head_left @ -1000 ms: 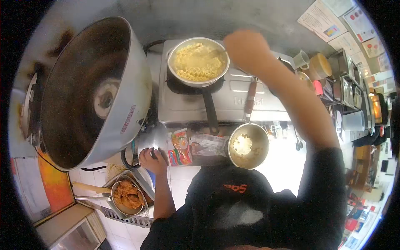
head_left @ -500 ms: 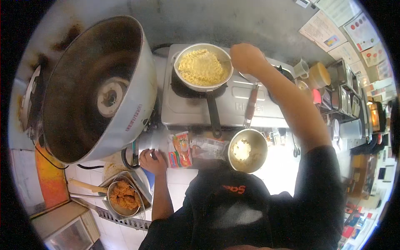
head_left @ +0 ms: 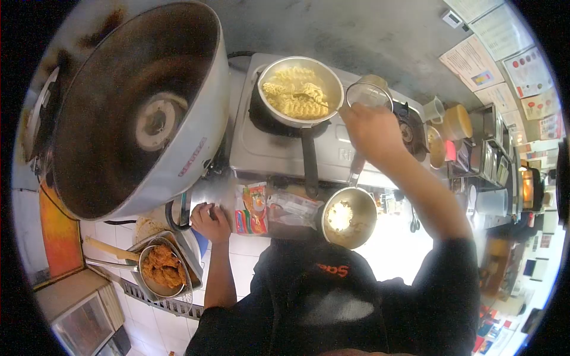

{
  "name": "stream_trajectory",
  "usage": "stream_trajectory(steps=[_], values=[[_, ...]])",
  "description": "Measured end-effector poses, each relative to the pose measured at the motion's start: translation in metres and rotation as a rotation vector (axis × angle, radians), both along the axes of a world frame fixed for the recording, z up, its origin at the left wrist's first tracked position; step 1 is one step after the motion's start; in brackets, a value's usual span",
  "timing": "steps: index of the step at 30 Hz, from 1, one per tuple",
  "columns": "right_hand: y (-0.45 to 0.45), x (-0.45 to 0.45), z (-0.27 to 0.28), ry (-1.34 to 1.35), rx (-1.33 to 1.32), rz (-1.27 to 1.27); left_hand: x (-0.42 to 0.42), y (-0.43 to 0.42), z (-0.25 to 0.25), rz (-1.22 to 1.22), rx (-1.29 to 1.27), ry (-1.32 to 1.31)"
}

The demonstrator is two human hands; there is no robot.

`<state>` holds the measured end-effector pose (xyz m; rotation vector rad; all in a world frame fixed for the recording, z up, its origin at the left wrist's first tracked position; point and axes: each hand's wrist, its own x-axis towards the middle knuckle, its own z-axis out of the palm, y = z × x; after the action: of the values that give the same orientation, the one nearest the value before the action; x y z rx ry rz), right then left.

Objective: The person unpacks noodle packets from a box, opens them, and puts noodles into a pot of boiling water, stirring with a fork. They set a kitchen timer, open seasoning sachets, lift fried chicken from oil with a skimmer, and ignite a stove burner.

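Observation:
My right hand (head_left: 373, 130) is closed on the handle end of a thin metal fork (head_left: 314, 99), whose far end is in the noodles (head_left: 297, 98). The pale yellow noodles sit in a silver frying pan (head_left: 339, 89) on the left burner, its black handle toward me. Just beyond my right hand is a round, see-through rimmed vessel (head_left: 369, 95); its kind is unclear. My left hand (head_left: 212, 224) rests at the counter edge with fingers apart, beside a red and green noodle packet (head_left: 252, 207) and a clear wrapper (head_left: 293, 209). It holds nothing visible.
A large, deep grey pot (head_left: 205, 113) fills the left. A small saucepan (head_left: 350, 234) with pale contents stands at the counter's front. Fried pieces (head_left: 162, 267) lie in a strainer at lower left. Scissors (head_left: 414, 223), containers (head_left: 456, 121) and a right burner (head_left: 409, 132) are on the right.
My right hand has moved down and toward me from the pan's far right rim. The noodles have shifted, baring part of the pan. The rimmed vessel shows more clearly. My left hand stays at the edge.

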<state>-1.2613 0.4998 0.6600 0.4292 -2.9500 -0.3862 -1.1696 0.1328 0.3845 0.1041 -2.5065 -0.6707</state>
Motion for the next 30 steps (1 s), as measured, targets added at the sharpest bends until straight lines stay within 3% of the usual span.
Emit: stream_trajectory(steps=[2, 6, 12, 15, 17, 21, 25, 30], values=[[0.001, 0.001, -0.011, 0.035, -0.006, 0.178, 0.000, 0.002, 0.000, 0.010, -0.013, 0.013], [-0.001, -0.029, -0.027, -0.050, 0.077, 0.114, 0.001, 0.001, 0.001, 0.003, -0.002, -0.007], [-0.006, -0.032, 0.021, 0.175, 0.133, 0.058, 0.001, 0.001, 0.001, 0.019, -0.047, 0.039], [-0.007, -0.021, 0.047, 0.172, -0.038, -0.012, 0.000, -0.001, -0.002, 0.017, -0.030, 0.001], [-0.001, -0.018, 0.048, 0.081, -0.013, 0.020, 0.000, -0.003, -0.004, 0.012, -0.016, 0.017], [-0.005, -0.026, 0.018, -0.134, 0.073, -0.003, 0.001, -0.003, -0.007, 0.024, -0.017, 0.036], [-0.009, -0.036, -0.012, -0.131, 0.058, 0.026, 0.001, -0.002, -0.006, 0.024, -0.015, 0.001], [-0.017, -0.030, 0.032, -0.023, 0.079, 0.056, 0.002, -0.006, -0.013, 0.019, 0.010, -0.021]])
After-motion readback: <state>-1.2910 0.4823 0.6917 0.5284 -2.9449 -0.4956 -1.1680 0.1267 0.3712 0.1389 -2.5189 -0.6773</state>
